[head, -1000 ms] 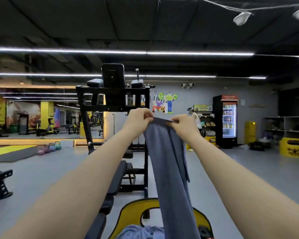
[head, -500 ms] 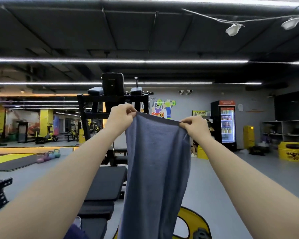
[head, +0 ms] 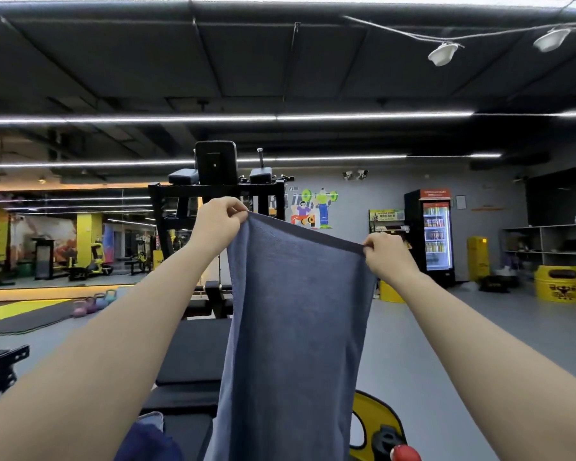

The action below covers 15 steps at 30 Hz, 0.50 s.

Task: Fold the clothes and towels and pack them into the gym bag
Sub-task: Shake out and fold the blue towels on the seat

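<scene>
Now you're spreading it wide: a second ago your hands were bunched together on a narrow hanging strip, and here they're drawn apart, so the long blue-grey terry towel point(head: 296, 327) is opening to its full width in front of you. Your left hand point(head: 218, 224) is pinching the top left corner between thumb and curled fingers, and your right hand point(head: 384, 257) is pinching the top right corner the same way, sitting a little lower, so the top hem is sloping down to the right. That hem is showing as a darker, flatter band; below it the cloth is looking soft, matte and slightly napped, hanging in one loose sheet with gentle vertical ripples, its bottom end running out of view. I'm reading this as the shake-out before the first fold, so nothing is folded yet. Behind the towel the black padded weight bench point(head: 193, 354) is stretching away from you. At its near end a crumpled dark blue garment point(head: 147, 440) is waiting. The yellow-and-black gym bag point(head: 379, 424) is peeking out just right of the towel's lower edge.
</scene>
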Motion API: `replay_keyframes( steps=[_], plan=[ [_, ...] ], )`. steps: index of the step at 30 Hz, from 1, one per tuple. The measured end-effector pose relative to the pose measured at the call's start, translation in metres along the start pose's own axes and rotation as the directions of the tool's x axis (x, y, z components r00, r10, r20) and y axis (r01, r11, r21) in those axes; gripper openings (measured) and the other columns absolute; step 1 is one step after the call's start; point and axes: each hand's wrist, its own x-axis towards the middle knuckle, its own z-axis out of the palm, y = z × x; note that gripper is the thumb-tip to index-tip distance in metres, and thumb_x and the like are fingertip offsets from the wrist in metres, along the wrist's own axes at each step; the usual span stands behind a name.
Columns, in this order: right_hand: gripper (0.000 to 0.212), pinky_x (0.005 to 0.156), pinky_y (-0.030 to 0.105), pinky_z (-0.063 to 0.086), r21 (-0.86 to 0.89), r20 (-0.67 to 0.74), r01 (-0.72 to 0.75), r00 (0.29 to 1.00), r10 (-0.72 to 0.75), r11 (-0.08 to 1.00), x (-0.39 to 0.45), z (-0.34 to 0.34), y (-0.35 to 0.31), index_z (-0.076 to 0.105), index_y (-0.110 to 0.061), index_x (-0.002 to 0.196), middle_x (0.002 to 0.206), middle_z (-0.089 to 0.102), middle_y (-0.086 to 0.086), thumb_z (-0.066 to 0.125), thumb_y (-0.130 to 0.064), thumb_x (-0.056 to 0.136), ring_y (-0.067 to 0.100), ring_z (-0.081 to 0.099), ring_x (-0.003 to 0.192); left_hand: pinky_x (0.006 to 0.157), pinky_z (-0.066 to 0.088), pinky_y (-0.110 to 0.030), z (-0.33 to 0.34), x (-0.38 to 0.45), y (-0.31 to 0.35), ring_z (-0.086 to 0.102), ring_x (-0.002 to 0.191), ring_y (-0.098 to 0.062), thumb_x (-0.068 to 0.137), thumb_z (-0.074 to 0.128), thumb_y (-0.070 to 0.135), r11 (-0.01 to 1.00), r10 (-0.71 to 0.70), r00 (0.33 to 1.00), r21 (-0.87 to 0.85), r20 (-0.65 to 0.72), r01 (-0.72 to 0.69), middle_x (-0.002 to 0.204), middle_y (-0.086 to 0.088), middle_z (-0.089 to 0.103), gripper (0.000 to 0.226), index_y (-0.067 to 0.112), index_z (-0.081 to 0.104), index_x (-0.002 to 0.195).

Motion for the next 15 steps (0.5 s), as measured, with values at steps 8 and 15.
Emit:
replay_keyframes(
  steps=[8, 15],
  plan=[
    [0.025, 0.08, 0.034, 0.043, 0.11, -0.155, -0.028, 0.987, 0.045, 0.994, 0.001, -0.015, -0.011, 0.067, -0.003, 0.105, 0.108, 0.063, 0.021, 0.049, -0.019, 0.098, 0.037, 0.057, 0.102, 0.079, 0.037, -0.026, -0.011, -0.011, -0.017, 0.05, 0.093, -0.013, 0.094, 0.055, 0.012, 0.998, -0.049, 0.998, 0.036, 0.036, 0.048, 0.095, -0.003, 0.059, 0.018, 0.007, 0.067, 0.107],
    [0.024, 0.079, 0.033, 0.042, 0.26, -0.226, -0.025, 0.97, 0.086, 0.965, -0.006, -0.02, -0.008, 0.068, -0.003, 0.109, 0.112, 0.064, 0.019, 0.049, -0.007, 0.096, 0.033, 0.055, 0.104, 0.078, 0.037, -0.025, -0.011, -0.019, -0.026, 0.051, 0.092, -0.014, 0.093, 0.057, 0.013, 0.999, -0.053, 0.998, 0.014, 0.031, 0.053, 0.098, -0.006, 0.062, 0.017, 0.008, 0.069, 0.105]
  ],
)
